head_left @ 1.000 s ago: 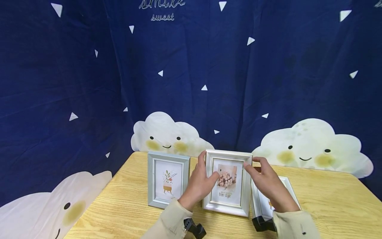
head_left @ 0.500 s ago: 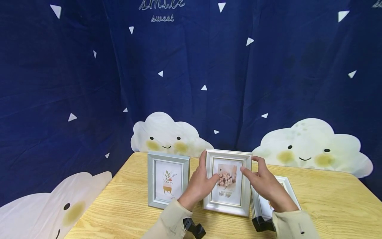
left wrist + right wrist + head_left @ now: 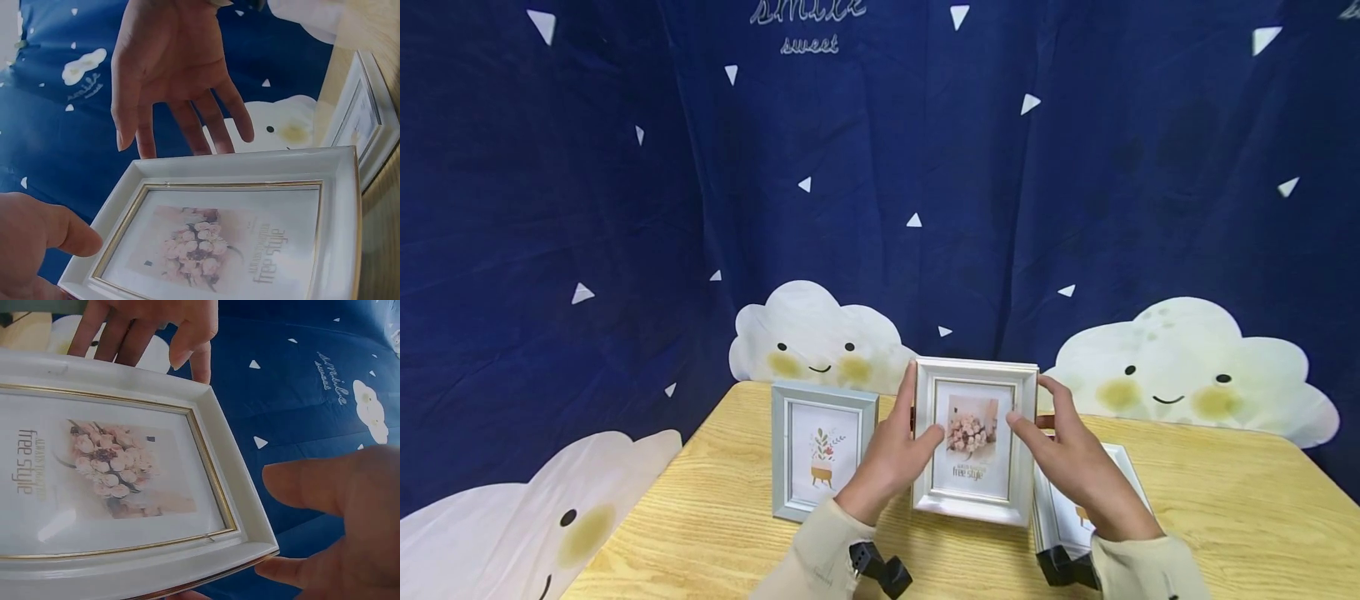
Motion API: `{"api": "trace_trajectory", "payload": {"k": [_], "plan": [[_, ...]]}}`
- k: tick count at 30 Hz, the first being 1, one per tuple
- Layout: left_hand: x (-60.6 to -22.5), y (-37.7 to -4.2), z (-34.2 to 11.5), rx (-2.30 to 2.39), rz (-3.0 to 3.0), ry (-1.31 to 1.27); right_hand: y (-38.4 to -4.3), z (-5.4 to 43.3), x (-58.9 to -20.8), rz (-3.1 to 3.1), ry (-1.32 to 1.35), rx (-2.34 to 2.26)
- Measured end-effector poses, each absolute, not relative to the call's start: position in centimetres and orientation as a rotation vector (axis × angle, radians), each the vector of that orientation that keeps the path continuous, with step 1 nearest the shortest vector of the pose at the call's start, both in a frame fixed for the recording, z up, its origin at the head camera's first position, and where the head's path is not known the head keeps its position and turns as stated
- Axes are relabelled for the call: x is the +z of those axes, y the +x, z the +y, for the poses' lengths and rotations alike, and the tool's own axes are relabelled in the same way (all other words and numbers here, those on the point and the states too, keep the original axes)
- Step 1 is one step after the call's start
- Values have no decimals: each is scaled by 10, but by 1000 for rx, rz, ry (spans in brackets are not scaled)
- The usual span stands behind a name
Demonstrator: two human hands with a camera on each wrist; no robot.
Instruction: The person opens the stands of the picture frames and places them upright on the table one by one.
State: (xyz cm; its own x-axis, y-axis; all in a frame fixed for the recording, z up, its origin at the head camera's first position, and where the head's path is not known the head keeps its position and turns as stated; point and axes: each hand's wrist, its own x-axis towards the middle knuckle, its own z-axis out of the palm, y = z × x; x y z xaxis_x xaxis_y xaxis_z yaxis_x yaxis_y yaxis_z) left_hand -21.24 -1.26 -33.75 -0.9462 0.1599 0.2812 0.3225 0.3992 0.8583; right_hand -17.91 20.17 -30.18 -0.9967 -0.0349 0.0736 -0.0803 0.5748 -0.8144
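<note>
Both hands hold a white picture frame (image 3: 973,433) upright between them, with a pink bouquet print and "free style" lettering facing me. My left hand (image 3: 891,458) grips its left side, thumb in front and index finger along the edge. My right hand (image 3: 1078,462) grips the right side, thumb on the front border, other fingers partly hidden behind. In the left wrist view, the right hand (image 3: 172,75) shows beyond the frame's far edge. In the right wrist view, the right thumb (image 3: 306,484) is close to the frame's corner.
A grey-blue picture frame (image 3: 824,400) with a potted-plant print stands to the left. Another light frame (image 3: 1120,467) leans behind the right forearm, partly covered. All are at the wooden table (image 3: 1232,500), before a blue curtain (image 3: 865,150) with clouds.
Both hands have raised the white picture frame slightly over the last half second. Before that, the right thumb shifted a little on the front border. The other two frames have not moved.
</note>
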Motion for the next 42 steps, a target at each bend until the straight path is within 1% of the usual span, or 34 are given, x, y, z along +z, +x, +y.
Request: {"api": "trace_trajectory", "payload": {"k": [6, 13, 23, 29, 33, 36, 42], "plan": [[-332, -210, -13, -1689, -2429, -425, -175, 201, -298, -2667, 140, 1435], [-328, -211, -19, -1632, -2362, -497, -171, 202, -293, -2621, 168, 1409], [-317, -207, -25, -1682, -2339, -471, -169, 194, -290, -2471, 231, 1452], [-314, -204, -25, -1677, -2304, -483, -170, 190, -294, -2489, 258, 1494], [-313, -202, -24, -1647, -2294, -497, -174, 188, -297, -2456, 321, 1525], [-313, -200, -24, -1619, -2280, -535, -178, 188, -299, -2408, 344, 1564], [-311, -194, -22, -1542, -2233, -667, -183, 192, -303, -2309, 303, 1641]]}}
